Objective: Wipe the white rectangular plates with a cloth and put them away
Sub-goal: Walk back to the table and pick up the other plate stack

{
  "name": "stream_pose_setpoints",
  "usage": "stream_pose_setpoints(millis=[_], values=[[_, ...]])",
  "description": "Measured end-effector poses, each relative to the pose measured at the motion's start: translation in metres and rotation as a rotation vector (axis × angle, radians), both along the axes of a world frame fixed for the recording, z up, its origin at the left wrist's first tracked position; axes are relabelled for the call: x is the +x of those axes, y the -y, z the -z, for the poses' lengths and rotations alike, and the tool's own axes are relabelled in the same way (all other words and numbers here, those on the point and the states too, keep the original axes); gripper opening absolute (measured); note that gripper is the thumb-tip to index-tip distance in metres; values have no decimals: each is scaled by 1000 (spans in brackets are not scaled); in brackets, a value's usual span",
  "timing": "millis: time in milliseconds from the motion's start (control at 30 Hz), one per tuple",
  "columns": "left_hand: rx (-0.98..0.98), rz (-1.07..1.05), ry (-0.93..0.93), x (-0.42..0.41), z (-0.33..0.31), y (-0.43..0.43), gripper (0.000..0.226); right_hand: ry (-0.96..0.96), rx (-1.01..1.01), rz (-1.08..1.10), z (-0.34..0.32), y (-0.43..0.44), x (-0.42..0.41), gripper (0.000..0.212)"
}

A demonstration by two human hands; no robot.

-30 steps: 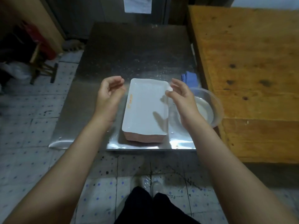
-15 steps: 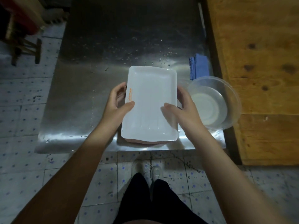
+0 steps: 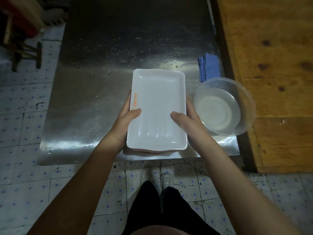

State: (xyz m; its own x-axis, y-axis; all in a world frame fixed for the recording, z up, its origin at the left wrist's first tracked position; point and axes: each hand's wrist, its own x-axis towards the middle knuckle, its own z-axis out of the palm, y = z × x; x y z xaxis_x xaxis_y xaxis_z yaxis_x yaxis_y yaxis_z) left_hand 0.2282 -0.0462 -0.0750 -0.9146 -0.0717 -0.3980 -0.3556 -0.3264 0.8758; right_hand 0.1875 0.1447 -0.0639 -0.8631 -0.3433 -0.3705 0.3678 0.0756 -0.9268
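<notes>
A white rectangular plate (image 3: 157, 106) with an orange mark on its left rim tops a stack near the front edge of the steel table (image 3: 88, 99). My left hand (image 3: 126, 119) grips the plate's left edge, thumb on the rim, fingers under it. On the opposite edge my right hand (image 3: 184, 119) holds it the same way. The plates beneath show only as a pinkish edge (image 3: 152, 151) at the front. A folded blue cloth (image 3: 209, 67) lies on the table behind and to the right, untouched.
A clear bowl of water (image 3: 223, 106) stands right of the stack, close to my right wrist. A wooden table (image 3: 271, 56) adjoins on the right. Water drops dot the steel behind the stack. Tiled floor and my feet lie below; stool legs (image 3: 25, 53) at far left.
Both hands came down from above the stack and closed on the top plate's side edges. My head moved closer and tilted down.
</notes>
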Motion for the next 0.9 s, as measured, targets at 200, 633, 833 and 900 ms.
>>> stream_pose_setpoints(millis=[200, 633, 833, 900], values=[[82, -62, 33, -5, 2, -6, 79, 61, -67, -38, 3, 0, 1, 77], [190, -125, 69, 8, -16, -13, 80, 114, -138, 58, -22, 15, 6, 90], [180, -155, 32, 15, -58, -7, 70, 79, -225, 25, -46, 19, 12, 75], [179, -167, 7, 18, -77, -6, 62, 40, -231, -12, -64, 21, 9, 67]])
